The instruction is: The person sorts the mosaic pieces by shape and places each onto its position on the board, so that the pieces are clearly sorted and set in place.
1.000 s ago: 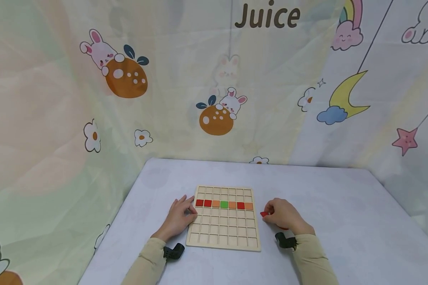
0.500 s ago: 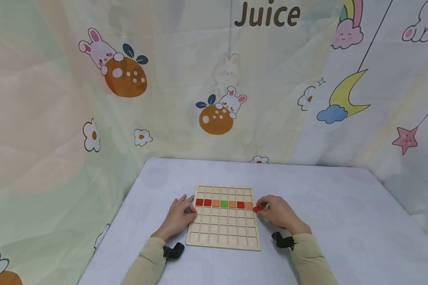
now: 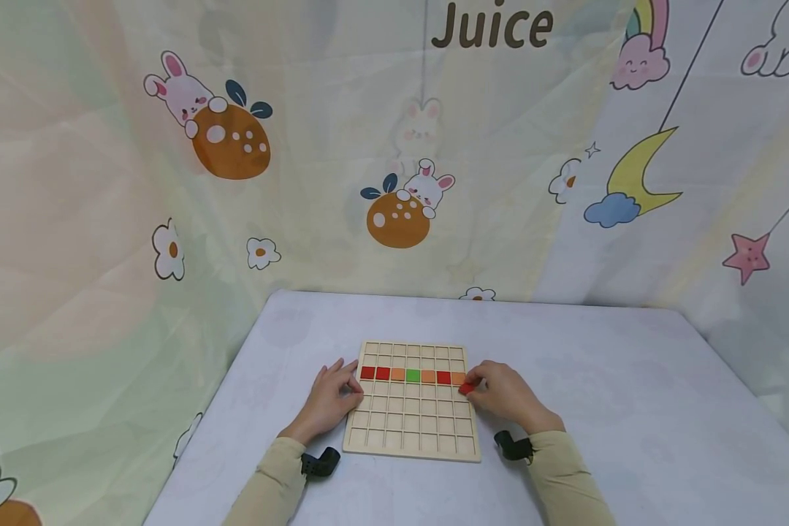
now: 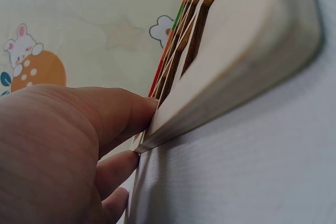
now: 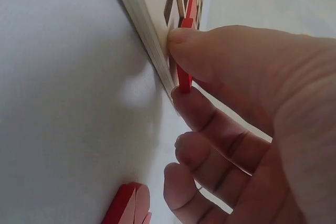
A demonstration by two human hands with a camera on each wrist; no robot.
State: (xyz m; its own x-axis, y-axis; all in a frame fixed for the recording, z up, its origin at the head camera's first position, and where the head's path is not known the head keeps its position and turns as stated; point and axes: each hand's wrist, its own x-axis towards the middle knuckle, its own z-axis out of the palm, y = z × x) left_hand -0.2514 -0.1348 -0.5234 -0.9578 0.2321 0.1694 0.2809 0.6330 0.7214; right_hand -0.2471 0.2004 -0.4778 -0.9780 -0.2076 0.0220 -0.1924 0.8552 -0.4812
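A pale wooden grid board (image 3: pixel 410 454) lies flat on the table, with one row of red, orange and green square tiles (image 3: pixel 413 376) in its cells. At its left edge, my left hand (image 3: pixel 332 396) holds the rim; the left wrist view has the thumb (image 4: pixel 134 109) on top and fingers against the side. My right hand (image 3: pixel 508 394) pinches a red tile (image 5: pixel 185 80) between thumb and fingers. That tile is over the board's right edge, just below the orange tile (image 3: pixel 458 378) that ends the row. Whether it touches the cell is unclear.
More red pieces (image 5: pixel 125 203) lie on the table near the right hand in the right wrist view. White cloth covers the table (image 3: pixel 631 409). Behind it hangs a printed curtain (image 3: pixel 315 146). A black wrist camera (image 3: pixel 513 446) sits by the right sleeve.
The right hand has moved left with the red tile, from beside the board to over its right edge. My left hand and the board have stayed in place.
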